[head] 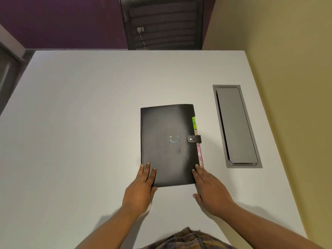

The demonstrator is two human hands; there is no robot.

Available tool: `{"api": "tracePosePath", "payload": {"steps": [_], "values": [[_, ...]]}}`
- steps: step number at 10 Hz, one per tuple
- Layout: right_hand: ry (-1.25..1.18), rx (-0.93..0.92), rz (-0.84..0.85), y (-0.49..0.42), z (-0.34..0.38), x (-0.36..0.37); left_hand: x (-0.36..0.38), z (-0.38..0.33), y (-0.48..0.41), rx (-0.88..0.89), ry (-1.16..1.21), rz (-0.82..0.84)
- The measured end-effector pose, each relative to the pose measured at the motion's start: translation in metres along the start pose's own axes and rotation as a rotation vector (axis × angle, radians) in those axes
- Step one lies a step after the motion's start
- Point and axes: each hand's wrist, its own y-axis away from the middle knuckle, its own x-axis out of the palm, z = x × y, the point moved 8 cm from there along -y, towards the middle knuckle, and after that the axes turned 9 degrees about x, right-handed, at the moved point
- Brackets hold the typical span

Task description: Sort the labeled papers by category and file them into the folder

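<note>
A black folder [168, 144] lies closed on the white table, its snap strap [194, 138] fastened on the right edge. A small smile mark sits on its cover. Coloured index tabs [194, 121], green and pink, stick out along its right side. My left hand [142, 187] rests flat on the folder's near left corner, fingers on the cover. My right hand [208, 189] lies against the near right corner, fingertips touching the edge by the pink tabs. No loose papers are in view.
A grey recessed cable hatch [237, 126] sits in the table [80, 123] to the right of the folder. A black mesh chair [163, 24] stands behind the far edge. A yellow wall runs along the right side.
</note>
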Motion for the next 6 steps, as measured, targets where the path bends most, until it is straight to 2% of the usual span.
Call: {"api": "tracePosePath", "payload": {"steps": [1, 3, 5, 6], "values": [[0.053, 0.001, 0.03, -0.009, 0.001, 0.004, -0.002, 0.0, -0.009, 0.01, -0.026, 0.026], [-0.026, 0.02, 0.12, -0.021, 0.003, 0.0, -0.003, 0.002, -0.017, -0.006, -0.145, 0.109], [-0.1, 0.036, 0.062, -0.017, 0.005, -0.011, -0.009, 0.0, -0.009, -0.036, -0.11, 0.114], [-0.176, 0.032, -0.017, -0.015, 0.007, -0.028, -0.022, -0.005, -0.006, -0.018, -0.095, 0.032]]}}
